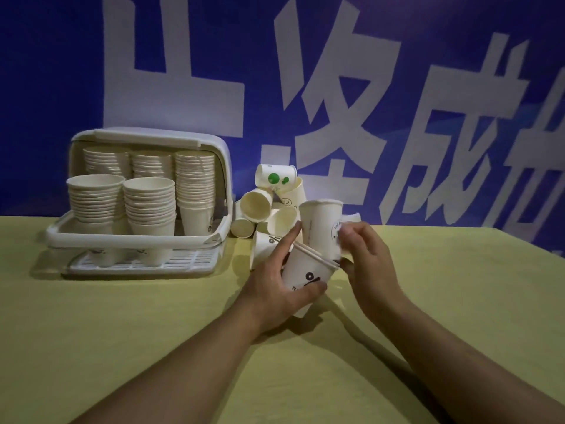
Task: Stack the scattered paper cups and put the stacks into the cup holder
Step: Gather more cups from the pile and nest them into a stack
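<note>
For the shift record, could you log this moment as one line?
left hand: grips small stack | right hand: nesting cup into it | cup holder: five stacks

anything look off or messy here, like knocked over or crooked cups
Yes. The loose cups behind the hands lie tumbled on their sides in a heap, a green-dotted cup on top. The stacks in the cup holder stand upright. Nothing looks spilled or torn.

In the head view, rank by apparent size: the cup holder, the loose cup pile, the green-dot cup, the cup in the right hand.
1. cup holder
2. loose cup pile
3. cup in the right hand and green-dot cup: unsure; the held one looks bigger but is nearer the camera.
</note>
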### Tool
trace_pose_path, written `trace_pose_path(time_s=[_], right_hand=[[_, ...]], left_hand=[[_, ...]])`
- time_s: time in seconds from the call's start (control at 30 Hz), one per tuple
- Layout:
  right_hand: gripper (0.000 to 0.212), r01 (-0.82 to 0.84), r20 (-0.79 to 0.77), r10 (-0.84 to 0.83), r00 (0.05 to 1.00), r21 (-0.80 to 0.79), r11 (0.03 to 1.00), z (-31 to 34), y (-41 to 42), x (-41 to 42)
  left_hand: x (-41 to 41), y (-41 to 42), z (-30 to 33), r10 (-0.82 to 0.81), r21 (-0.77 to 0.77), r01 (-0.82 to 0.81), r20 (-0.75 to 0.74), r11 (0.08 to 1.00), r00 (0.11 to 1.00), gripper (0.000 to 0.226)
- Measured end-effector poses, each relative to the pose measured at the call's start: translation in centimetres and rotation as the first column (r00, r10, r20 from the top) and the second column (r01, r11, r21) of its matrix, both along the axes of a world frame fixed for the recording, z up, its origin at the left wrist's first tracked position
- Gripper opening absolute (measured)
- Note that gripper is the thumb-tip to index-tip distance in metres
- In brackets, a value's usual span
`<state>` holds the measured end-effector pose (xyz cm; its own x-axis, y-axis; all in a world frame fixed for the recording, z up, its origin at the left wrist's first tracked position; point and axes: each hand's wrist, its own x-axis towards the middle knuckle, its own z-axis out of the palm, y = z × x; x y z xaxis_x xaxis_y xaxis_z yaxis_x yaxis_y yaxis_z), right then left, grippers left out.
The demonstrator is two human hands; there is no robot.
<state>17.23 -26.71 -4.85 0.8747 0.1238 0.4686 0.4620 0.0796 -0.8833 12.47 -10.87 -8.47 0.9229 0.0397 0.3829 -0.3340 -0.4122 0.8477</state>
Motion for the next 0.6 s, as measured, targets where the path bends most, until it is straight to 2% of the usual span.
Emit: trace_pose_path(time_s=[0.1,0.2,0.3,0.4,0.5,0.6], right_hand=[[0.023,0.047,0.010,-0.047,0.999,-0.006,0.999,0.3,0.2,-0.4],[0.044,-0.025,0.013,0.027,1.000,-0.101,0.995,-0.1,0.2,-0.4],[0.032,-0.033,0.099,0.056,0.993,-0.223,0.974,-0.8,0.0,-0.3],[0.028,-0.027,0.162,0.090,0.983,-0.354,0.935,-1.1,-0.4,0.3],[0.036,0.175,0.301,-0.018,0.954,-0.502,0.847,-1.9,-1.0,2.1],[0.044,0.377,0.348,-0.194,0.917,-0.598,0.707,-2.6,-1.8,4.2]], left_hand=[[-0.2,-0.1,0.0,0.008,-0.005,-0.008,0.017,1.000,1.000,0.098],[-0.2,-0.1,0.0,0.044,-0.031,-0.043,0.025,0.999,0.999,0.095],[0.0,-0.1,-0.1,0.090,-0.013,-0.089,0.063,0.996,0.994,0.101],[0.0,-0.1,0.0,0.145,-0.061,-0.139,0.110,0.988,0.983,0.087],[0.1,-0.1,-0.2,0.201,-0.097,-0.192,0.092,0.977,0.975,0.073],[0.3,-0.2,-0.3,0.233,-0.112,-0.224,0.085,0.968,0.969,0.071]])
